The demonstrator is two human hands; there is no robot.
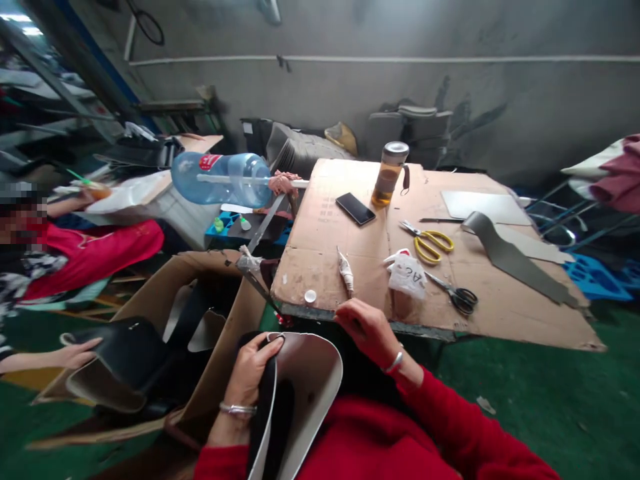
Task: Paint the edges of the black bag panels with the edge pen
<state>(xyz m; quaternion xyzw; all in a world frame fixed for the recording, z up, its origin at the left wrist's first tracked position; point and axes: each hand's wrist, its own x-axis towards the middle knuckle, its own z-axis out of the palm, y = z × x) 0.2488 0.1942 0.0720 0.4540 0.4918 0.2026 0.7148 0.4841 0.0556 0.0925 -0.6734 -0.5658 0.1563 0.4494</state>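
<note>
**Inventory, left to right**

1. Co-worker's hand, at 9 o'clock: lies flat on a dark panel beside the open box. It is not ours.
2. Left hand, at 6 o'clock: the grip is pressed together on the top edge of the sheet, with the thumb over the black rim and the fingers behind.
3. Sheet: white-faced and curled. It stands in our lap, just below the counter's near edge.
4. Right hand, at 1 o'clock from the sheet: the fingers are curled at the edge of the counter. We cannot tell whether this grip pinches anything.
5. Cap and tube, at 11 o'clock from the right hand, near the edge.
6. Phone and flask, at 12 o'clock, further back.
7. Bag and yellow scissors, at 1 o'clock.
8. Black scissors, at 2 o'clock.
9. Grey strip, far right.

**Handling note (our judgement):** We think the pinch should stay close to the rim so the curl remains a broad bend and does not crease. A second hand on the far edge would steady the sheet. We would also keep the white face away from the tube and both pairs of blades.
</note>
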